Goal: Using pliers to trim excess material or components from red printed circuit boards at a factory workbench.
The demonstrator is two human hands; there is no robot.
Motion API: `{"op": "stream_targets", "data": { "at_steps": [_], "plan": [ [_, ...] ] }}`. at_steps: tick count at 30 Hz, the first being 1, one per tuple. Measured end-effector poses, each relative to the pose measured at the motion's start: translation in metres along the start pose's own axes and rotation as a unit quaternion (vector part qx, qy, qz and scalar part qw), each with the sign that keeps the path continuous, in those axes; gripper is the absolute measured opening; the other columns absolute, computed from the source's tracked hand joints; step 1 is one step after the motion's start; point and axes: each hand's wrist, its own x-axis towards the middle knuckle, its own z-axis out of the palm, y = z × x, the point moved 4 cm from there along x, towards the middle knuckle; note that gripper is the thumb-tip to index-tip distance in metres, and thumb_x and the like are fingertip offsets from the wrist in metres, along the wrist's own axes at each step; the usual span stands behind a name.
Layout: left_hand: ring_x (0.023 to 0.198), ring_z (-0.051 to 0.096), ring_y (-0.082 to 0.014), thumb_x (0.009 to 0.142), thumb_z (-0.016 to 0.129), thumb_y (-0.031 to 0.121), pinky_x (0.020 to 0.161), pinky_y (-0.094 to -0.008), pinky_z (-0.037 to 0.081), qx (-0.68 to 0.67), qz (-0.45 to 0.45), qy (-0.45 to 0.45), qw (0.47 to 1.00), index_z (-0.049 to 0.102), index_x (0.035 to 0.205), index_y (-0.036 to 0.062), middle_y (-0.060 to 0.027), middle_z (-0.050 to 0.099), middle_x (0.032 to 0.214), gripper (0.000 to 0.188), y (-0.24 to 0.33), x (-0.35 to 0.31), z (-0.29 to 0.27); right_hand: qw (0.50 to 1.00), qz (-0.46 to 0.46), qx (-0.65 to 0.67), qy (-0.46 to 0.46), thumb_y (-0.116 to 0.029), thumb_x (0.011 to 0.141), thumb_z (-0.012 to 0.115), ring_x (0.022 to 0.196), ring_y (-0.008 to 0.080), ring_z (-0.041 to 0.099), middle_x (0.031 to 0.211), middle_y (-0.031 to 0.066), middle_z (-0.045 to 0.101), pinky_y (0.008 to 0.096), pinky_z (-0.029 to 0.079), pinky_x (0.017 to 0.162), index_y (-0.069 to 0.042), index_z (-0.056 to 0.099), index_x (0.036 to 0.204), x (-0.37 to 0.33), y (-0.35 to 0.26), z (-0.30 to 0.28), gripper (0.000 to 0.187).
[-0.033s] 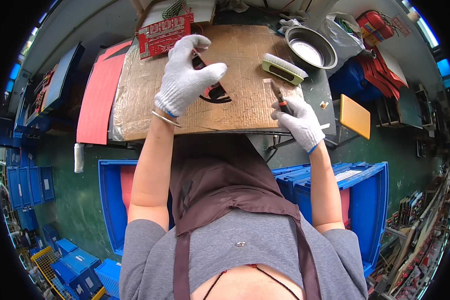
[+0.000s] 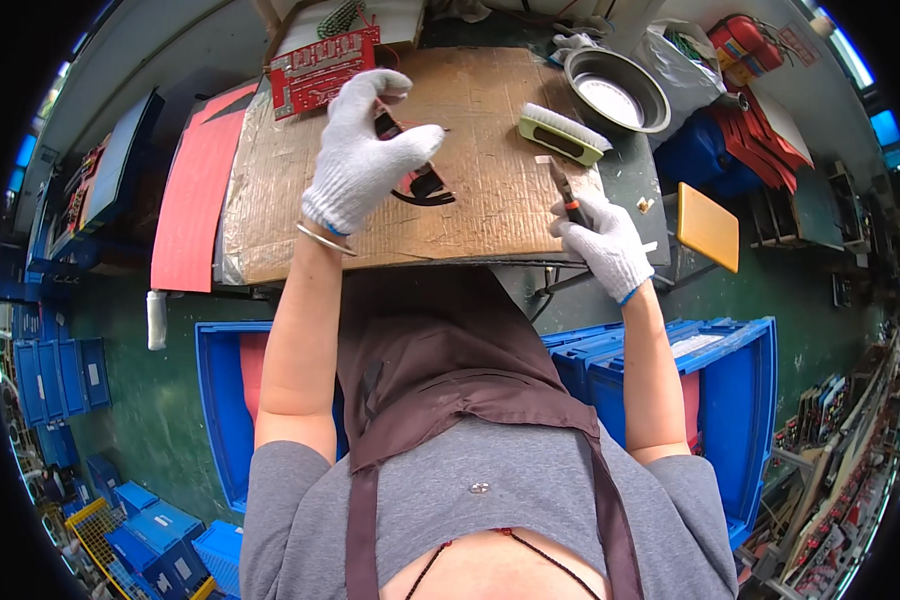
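My left hand (image 2: 360, 155), in a white knit glove, is curved with thumb and fingers wide around a narrow red circuit board (image 2: 386, 122) with black parts. Part of this board hides under the palm; black leads or wires (image 2: 430, 198) stick out below the thumb. In my gloved right hand (image 2: 605, 238) is a pair of pliers (image 2: 568, 196) with black-and-orange handles, the jaws pointing away from me over the right side of the cardboard sheet (image 2: 490, 225). Those jaws touch no board. A larger red circuit board (image 2: 315, 75) lies beyond my left hand.
A green brush with white bristles (image 2: 562, 135) and a round metal bowl (image 2: 620, 95) are at the far right. Pink sheets (image 2: 192, 205) line the left edge. Blue crates (image 2: 225, 420) flank me below the table; a yellow board (image 2: 708, 228) juts out at right.
My right hand with the pliers has shifted slightly right and nearer to me. My left hand keeps its curve around the narrow board. The whole view has moved a little.
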Motion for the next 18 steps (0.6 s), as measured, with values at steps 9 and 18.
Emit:
{"op": "stream_targets", "data": {
  "at_steps": [9,18],
  "plan": [
    [0.113,0.057,-0.0172,0.084,0.080,0.015,0.098,-0.0315,0.049,-0.084,-0.041,-0.015,0.995,0.061,0.127,0.0024,-0.0076,0.060,0.121,0.049,-0.005,-0.004,-0.005,0.856,0.016,-0.472,0.211,-0.012,0.086,0.070,0.099,0.0419,0.069,0.102,0.0200,0.072,0.0478,0.056,0.085,-0.010,0.067,0.115,-0.079,0.037,-0.090,0.029],
    [0.117,0.058,-0.0199,0.082,0.081,0.015,0.103,-0.0344,0.049,-0.031,-0.018,-0.032,0.999,0.063,0.128,0.0031,-0.0089,0.060,0.125,0.050,0.008,-0.004,0.009,0.810,0.117,-0.569,0.079,-0.017,0.083,0.069,0.099,0.0420,0.068,0.106,0.0189,0.070,0.0515,0.057,0.087,-0.012,0.063,0.120,-0.088,0.067,-0.078,0.038]
  ]
}}
